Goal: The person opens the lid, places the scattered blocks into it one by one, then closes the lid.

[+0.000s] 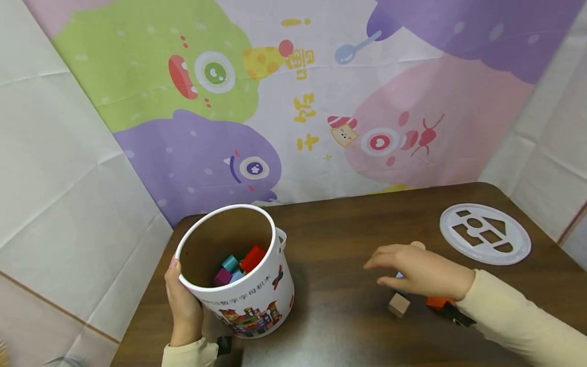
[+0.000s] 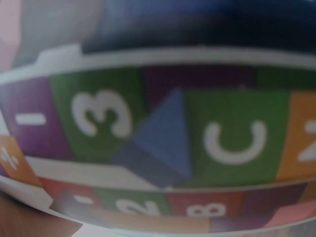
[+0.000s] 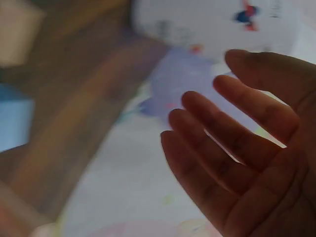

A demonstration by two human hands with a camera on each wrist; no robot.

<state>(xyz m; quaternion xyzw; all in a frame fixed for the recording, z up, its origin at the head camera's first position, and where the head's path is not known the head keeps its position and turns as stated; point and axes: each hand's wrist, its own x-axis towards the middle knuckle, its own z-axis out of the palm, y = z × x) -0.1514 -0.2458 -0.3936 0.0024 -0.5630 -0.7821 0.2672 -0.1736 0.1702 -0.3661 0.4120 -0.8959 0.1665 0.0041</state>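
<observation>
On the left of the table stands a white bucket (image 1: pixel 275 311) with printed sides, its open mouth toward the head camera. My left hand (image 1: pixel 185 311) holds its left side, a fingertip at the rim; the other fingers are mostly hidden. Inside lie a red block (image 1: pixel 252 258), a teal block (image 1: pixel 230 263) and a purple block (image 1: pixel 222 277). My right hand (image 1: pixel 419 270), holding nothing, hovers with extended fingers over a few loose blocks: a plain wooden block (image 1: pixel 399 305), a partly hidden blue block (image 3: pixel 14 121) and a red-orange block (image 1: pixel 437 303).
A round white lid (image 1: pixel 523 239) with shaped cut-outs lies on the right of the brown table (image 1: pixel 330 244). Behind my right hand a pale wooden piece (image 1: pixel 418 245) shows in part. A cartoon-printed cloth (image 1: pixel 321 168) hangs along the table's back edge.
</observation>
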